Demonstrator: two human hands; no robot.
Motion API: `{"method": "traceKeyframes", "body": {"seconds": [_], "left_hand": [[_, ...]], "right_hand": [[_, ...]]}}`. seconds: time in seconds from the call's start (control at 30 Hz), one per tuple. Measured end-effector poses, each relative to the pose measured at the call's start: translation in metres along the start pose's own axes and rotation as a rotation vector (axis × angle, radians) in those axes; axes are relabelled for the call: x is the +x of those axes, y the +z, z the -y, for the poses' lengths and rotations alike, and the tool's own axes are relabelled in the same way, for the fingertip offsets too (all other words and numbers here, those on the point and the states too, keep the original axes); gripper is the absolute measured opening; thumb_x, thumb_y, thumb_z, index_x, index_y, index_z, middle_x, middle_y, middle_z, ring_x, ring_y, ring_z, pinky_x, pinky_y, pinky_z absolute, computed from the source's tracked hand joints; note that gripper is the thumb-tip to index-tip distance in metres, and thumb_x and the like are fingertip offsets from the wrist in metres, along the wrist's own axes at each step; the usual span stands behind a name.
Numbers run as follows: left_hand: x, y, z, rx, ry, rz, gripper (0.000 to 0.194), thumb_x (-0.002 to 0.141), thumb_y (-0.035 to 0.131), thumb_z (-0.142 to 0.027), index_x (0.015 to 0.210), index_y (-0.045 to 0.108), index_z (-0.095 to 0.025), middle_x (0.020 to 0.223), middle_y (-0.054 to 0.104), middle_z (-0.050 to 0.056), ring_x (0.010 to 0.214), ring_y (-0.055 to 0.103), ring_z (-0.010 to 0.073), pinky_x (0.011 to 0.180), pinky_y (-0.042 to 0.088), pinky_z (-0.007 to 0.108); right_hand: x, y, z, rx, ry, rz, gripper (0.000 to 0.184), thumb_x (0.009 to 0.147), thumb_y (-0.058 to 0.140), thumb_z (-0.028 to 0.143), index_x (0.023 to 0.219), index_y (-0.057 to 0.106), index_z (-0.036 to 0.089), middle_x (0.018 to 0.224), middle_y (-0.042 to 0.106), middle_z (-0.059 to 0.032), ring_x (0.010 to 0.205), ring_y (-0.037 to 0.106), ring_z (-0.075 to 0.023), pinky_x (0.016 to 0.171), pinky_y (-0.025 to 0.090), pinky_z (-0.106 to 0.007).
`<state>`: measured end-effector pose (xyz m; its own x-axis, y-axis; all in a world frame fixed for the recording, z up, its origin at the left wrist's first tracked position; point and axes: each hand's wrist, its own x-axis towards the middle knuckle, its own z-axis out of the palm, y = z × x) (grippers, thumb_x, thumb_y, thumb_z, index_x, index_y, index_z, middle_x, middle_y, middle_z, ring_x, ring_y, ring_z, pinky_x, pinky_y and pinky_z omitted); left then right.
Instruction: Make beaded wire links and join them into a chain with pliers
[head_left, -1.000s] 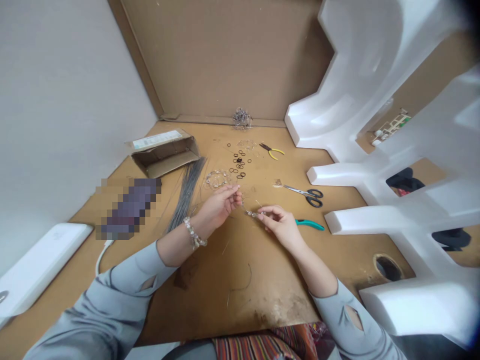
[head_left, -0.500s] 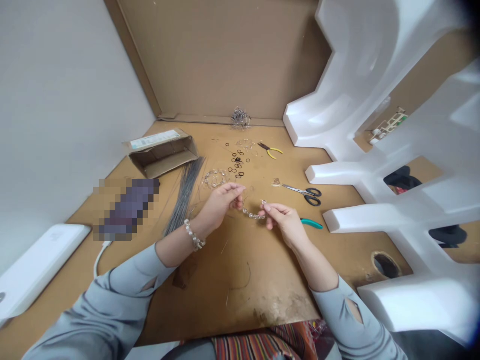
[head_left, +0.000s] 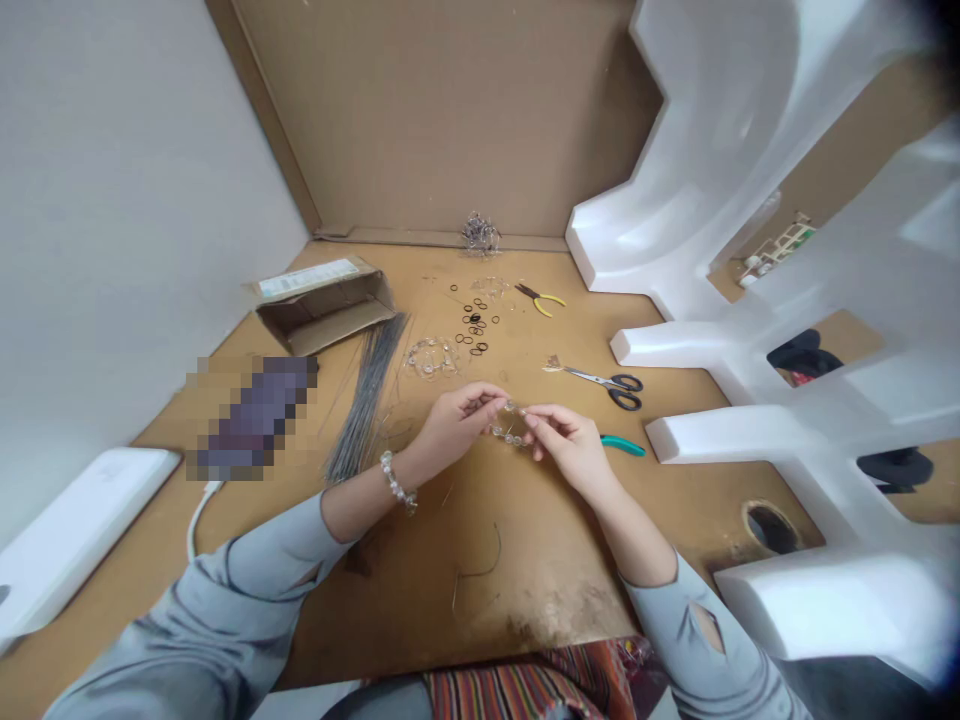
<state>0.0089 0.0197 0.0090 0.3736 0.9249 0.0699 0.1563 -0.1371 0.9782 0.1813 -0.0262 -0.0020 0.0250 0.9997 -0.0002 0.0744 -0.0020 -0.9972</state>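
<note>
My left hand and my right hand meet above the middle of the brown table. Both pinch the ends of a short strand of clear beads on wire, which curves into a small loop between the fingertips. A beaded bracelet sits on my left wrist. Just behind my right hand lies a teal-handled tool.
Black-handled scissors, yellow-handled pliers, several small black rings, a clear bead piece and a bundle of grey wires lie behind. An open cardboard box is left; white foam blocks stand right. A hole is near.
My hands have come closer together, and the bead strand has bent from a stretched line into a small loop.
</note>
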Motion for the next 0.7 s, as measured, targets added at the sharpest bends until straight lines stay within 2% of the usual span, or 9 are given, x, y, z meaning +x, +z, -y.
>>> {"method": "traceKeyframes", "body": {"seconds": [0.1,0.33,0.43,0.57,0.7], "left_hand": [[-0.0004,0.0005,0.0021,0.064,0.027,0.020,0.021,0.081,0.055,-0.036,0.085,0.061,-0.016,0.059,0.052,-0.003,0.053,0.048,0.0073,0.052,0.040,0.018],[0.0017,-0.0012,0.0040,0.032,-0.011,0.029,0.024,0.083,0.052,-0.039,0.085,0.056,-0.016,0.056,0.047,-0.005,0.048,0.044,0.0063,0.048,0.037,0.018],[-0.0002,0.0002,0.0038,0.096,0.044,0.050,0.021,0.083,0.051,-0.037,0.085,0.056,-0.016,0.061,0.051,-0.004,0.052,0.046,0.0067,0.050,0.038,0.018],[-0.0024,0.0018,0.0031,0.223,0.162,0.022,0.016,0.083,0.052,-0.031,0.086,0.059,-0.017,0.074,0.060,-0.001,0.066,0.053,0.0090,0.063,0.042,0.020],[0.0004,-0.0010,0.0013,0.167,0.090,0.069,0.016,0.081,0.054,-0.031,0.082,0.058,-0.016,0.071,0.058,-0.001,0.063,0.051,0.0088,0.059,0.040,0.020]], "right_hand": [[-0.0002,0.0000,-0.0008,-0.022,0.010,0.019,0.027,0.075,0.062,0.042,0.083,0.066,0.017,0.058,0.060,0.0014,0.043,0.049,-0.0082,0.047,0.042,-0.023],[-0.0015,-0.0018,0.0005,-0.149,-0.009,0.021,0.029,0.078,0.057,0.044,0.082,0.067,0.017,0.052,0.051,0.0035,0.042,0.043,-0.0076,0.043,0.034,-0.021],[-0.0012,-0.0019,0.0014,-0.161,-0.002,0.009,0.030,0.078,0.056,0.045,0.082,0.067,0.016,0.052,0.050,0.0036,0.042,0.042,-0.0078,0.043,0.033,-0.021],[-0.0007,-0.0016,0.0021,-0.177,0.011,0.000,0.029,0.077,0.058,0.044,0.080,0.066,0.016,0.052,0.051,0.0036,0.042,0.043,-0.0077,0.043,0.034,-0.021],[-0.0008,-0.0008,0.0012,-0.112,0.029,0.016,0.029,0.079,0.056,0.044,0.084,0.063,0.017,0.049,0.051,0.0055,0.037,0.042,-0.0073,0.040,0.033,-0.021]]}}
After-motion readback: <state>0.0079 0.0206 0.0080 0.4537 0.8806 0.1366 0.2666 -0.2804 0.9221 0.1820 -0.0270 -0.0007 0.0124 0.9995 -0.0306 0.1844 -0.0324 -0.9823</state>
